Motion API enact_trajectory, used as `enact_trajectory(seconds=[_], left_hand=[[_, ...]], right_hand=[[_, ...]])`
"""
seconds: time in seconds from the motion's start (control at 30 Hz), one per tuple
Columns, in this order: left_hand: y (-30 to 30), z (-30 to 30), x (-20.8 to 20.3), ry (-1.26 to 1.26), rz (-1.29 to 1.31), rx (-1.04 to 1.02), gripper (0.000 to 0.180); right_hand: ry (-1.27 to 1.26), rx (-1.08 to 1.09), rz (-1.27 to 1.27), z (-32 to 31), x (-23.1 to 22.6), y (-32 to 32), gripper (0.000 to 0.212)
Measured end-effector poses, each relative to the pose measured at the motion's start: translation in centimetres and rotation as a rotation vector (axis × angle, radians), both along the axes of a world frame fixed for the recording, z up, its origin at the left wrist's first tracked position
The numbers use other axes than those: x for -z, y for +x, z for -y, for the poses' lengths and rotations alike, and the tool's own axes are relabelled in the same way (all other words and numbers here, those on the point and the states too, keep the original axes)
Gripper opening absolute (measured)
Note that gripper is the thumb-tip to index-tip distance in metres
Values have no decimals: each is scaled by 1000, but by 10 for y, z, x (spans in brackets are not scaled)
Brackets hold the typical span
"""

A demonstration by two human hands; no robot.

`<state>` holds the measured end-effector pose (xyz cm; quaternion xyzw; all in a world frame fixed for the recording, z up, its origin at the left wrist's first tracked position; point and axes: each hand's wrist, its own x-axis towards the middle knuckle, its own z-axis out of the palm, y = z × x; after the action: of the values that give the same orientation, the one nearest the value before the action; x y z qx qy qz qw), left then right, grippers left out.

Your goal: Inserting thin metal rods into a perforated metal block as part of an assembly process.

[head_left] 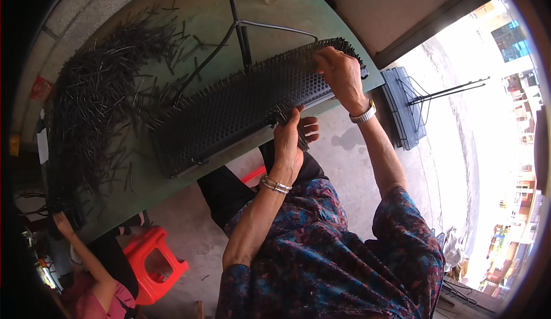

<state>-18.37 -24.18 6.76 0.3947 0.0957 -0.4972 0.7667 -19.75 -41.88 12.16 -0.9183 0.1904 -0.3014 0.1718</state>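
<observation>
Head view: the board (229,117) lies beneath the curled right hand (342,78), nearer its right end; from those fingers its long axis runs left and bodyward. Whether they pinch, I cannot tell. Left hand (290,141), nearside, clasps sticks (302,140).

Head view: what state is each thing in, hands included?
Left hand: curled around a bunch of black sticks.
Right hand: fingers bent, over the board; their grip is unclear.
Black board: partly filled, sticks along its far edge and right end, open holes between.
Stick pile: loose, scattered.
Green table: partly covered.
Doorway: open, bright outside.
</observation>
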Motion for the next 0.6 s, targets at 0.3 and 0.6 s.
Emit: enact_trajectory(seconds=[0.3, 0.6], left_hand=[[0, 2, 0, -41, -9, -46, 25], [-2, 0, -5, -50, -1, -61, 25]], right_hand=[[-129, 56, -85, 6, 20, 2, 16], [-167, 125, -7, -2, 23, -3, 18]])
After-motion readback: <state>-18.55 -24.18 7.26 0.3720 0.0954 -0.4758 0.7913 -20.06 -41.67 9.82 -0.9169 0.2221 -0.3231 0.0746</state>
